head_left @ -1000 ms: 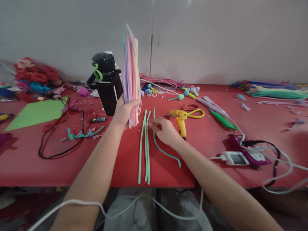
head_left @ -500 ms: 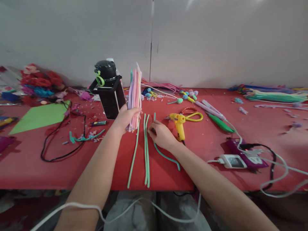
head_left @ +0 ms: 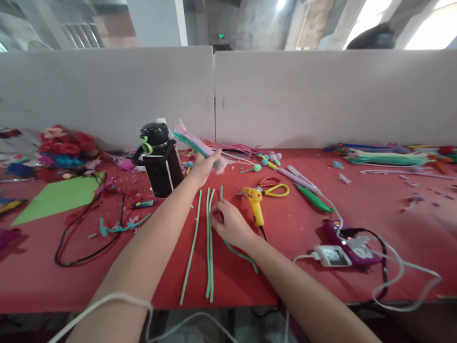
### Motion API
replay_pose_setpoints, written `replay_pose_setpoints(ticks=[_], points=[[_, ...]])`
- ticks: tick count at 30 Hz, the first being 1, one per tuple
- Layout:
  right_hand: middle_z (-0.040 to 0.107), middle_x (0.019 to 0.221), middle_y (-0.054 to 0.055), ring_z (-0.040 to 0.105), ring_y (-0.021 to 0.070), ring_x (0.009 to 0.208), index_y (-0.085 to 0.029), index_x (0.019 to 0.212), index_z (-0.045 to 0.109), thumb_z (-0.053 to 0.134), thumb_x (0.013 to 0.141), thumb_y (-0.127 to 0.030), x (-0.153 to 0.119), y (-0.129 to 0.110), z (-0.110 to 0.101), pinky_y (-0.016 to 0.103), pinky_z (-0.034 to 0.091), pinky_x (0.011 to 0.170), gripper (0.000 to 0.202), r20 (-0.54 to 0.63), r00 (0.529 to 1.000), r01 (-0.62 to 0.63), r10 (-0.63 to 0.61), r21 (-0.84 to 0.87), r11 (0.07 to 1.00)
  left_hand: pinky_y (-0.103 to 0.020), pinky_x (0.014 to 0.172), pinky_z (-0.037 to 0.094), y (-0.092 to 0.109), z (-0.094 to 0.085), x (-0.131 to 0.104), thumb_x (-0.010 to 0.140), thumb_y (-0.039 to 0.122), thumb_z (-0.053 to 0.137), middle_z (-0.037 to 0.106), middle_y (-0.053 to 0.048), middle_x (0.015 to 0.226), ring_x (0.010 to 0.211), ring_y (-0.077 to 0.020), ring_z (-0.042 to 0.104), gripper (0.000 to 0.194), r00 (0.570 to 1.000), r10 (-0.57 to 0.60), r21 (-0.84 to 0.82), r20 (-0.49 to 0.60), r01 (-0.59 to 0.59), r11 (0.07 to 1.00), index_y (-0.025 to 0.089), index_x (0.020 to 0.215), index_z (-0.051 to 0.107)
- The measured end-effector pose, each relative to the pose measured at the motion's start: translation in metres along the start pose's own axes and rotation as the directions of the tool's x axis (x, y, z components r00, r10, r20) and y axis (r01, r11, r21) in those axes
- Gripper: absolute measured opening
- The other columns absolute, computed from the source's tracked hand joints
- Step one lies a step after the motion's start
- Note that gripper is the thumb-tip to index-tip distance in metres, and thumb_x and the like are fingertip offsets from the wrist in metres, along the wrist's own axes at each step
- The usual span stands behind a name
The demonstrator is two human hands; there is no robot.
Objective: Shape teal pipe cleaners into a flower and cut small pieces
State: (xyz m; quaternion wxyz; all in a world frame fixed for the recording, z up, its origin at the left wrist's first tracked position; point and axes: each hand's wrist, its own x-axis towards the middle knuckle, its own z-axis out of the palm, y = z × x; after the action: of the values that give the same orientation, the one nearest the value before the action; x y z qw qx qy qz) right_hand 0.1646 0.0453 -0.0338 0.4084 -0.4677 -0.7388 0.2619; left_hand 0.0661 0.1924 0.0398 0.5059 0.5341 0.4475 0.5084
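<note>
My left hand (head_left: 203, 167) is wrapped round a bundle of pastel pipe cleaners (head_left: 191, 139), which tilts toward the upper left above the table, its near end blurred. Three green pipe cleaners (head_left: 193, 247) lie lengthwise on the red table (head_left: 157, 281). Close by on their right, my right hand (head_left: 226, 220) rests low with thumb and fingers curled together; whatever may be between the fingertips is too small to tell. Under that hand passes a curved teal pipe cleaner (head_left: 241, 255).
Right of my hands lie a yellow glue gun (head_left: 255, 206), scissors (head_left: 278, 190), a pink hair iron (head_left: 303, 180) and a purple power strip (head_left: 352, 247) with cables. A black holder with a bottle (head_left: 159, 166) stands left, near a green sheet (head_left: 57, 188).
The view has tipped upward. My left hand has moved away toward the back with the bundle, which has swung from upright to leaning left. My right hand stays beside the green pipe cleaners.
</note>
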Motion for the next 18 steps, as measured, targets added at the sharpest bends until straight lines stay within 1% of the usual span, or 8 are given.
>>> replay_pose_setpoints(ticks=[1,3,5,8,11,13,15,18], points=[[0.057,0.085,0.004,0.055,0.0169,0.074,-0.019,0.079,0.054,0.056,0.082,-0.008,0.0,0.0,0.0,0.029,0.044,0.07,0.012,0.004,1.0,0.002,-0.003,0.016,1.0,-0.037,0.083,0.056,0.005,0.006,0.015,0.077,0.043,0.075,0.069,-0.017,0.123,0.112,-0.0257,0.069,0.055,0.996,0.03,-0.004,0.086,-0.03,1.0,0.022,0.124,0.054],[0.056,0.084,0.003,0.054,0.0164,0.072,-0.02,0.079,0.053,0.055,0.082,-0.008,0.0,0.001,-0.001,0.028,0.043,0.068,0.012,0.009,1.0,0.007,-0.007,0.037,0.999,-0.047,0.105,0.045,0.011,0.013,0.038,0.074,0.043,0.078,0.049,-0.018,0.153,0.144,-0.0296,0.045,0.073,0.985,0.025,0.074,0.172,-0.038,0.997,0.027,0.139,0.048],[0.056,0.083,0.003,0.054,0.0167,0.072,-0.02,0.078,0.053,0.055,0.082,-0.008,0.0,0.002,-0.002,0.029,0.043,0.069,0.012,0.006,1.0,0.005,-0.006,0.04,0.999,-0.049,0.112,0.038,0.009,0.014,0.046,0.074,0.041,0.078,0.037,-0.017,0.162,0.151,-0.03,0.035,0.08,0.978,-0.014,0.116,0.209,-0.01,0.993,0.027,0.145,0.044],[0.056,0.083,0.003,0.055,0.0172,0.074,-0.02,0.078,0.053,0.055,0.08,-0.007,-0.001,0.002,-0.003,0.029,0.044,0.071,0.013,0.003,1.0,-0.001,0.0,0.047,0.999,-0.044,0.106,0.044,-0.005,0.001,0.032,0.074,0.034,0.075,0.044,-0.021,0.157,0.136,-0.0289,0.053,0.073,0.98,-0.012,0.176,0.198,-0.024,0.984,0.019,0.141,0.049],[0.057,0.083,0.003,0.055,0.0174,0.074,-0.021,0.079,0.053,0.054,0.08,-0.009,-0.002,0.001,-0.001,0.029,0.044,0.071,0.012,-0.008,1.0,0.011,-0.01,0.078,0.997,-0.037,0.089,0.052,-0.018,-0.026,0.0,0.073,0.028,0.073,0.069,-0.02,0.123,0.103,-0.0249,0.07,0.05,0.978,0.004,0.27,0.207,-0.061,0.961,0.013,0.119,0.062],[0.058,0.083,0.003,0.055,0.0183,0.075,-0.021,0.082,0.052,0.052,0.083,-0.013,-0.002,0.0,-0.001,0.03,0.043,0.072,0.008,-0.021,1.0,0.015,-0.013,0.085,0.996,-0.035,0.079,0.053,-0.023,-0.049,-0.023,0.076,0.029,0.069,0.074,-0.013,0.098,0.084,-0.0216,0.07,0.032,0.987,0.04,0.368,0.155,-0.096,0.925,0.013,0.104,0.067],[0.058,0.08,0.002,0.055,0.0188,0.072,-0.022,0.083,0.049,0.05,0.087,-0.018,-0.001,0.0,-0.003,0.031,0.042,0.07,0.006,-0.032,0.999,-0.024,0.026,0.081,0.996,-0.033,0.079,0.051,-0.024,-0.071,-0.043,0.074,0.03,0.07,0.073,-0.008,0.088,0.081,-0.0206,0.067,0.022,0.987,0.08,0.53,0.137,-0.142,0.836,0.015,0.09,0.07],[0.058,0.075,0.001,0.055,0.0193,0.069,-0.023,0.082,0.045,0.046,0.09,-0.024,0.0,0.002,-0.006,0.031,0.04,0.067,0.008,-0.04,0.99,-0.135,0.137,0.049,0.99,-0.032,0.078,0.05,-0.023,-0.095,-0.067,0.074,0.035,0.069,0.073,-0.006,0.083,0.08,-0.021,0.067,0.018,0.969,-0.016,0.632,0.246,-0.148,0.76,0.018,0.081,0.07]])
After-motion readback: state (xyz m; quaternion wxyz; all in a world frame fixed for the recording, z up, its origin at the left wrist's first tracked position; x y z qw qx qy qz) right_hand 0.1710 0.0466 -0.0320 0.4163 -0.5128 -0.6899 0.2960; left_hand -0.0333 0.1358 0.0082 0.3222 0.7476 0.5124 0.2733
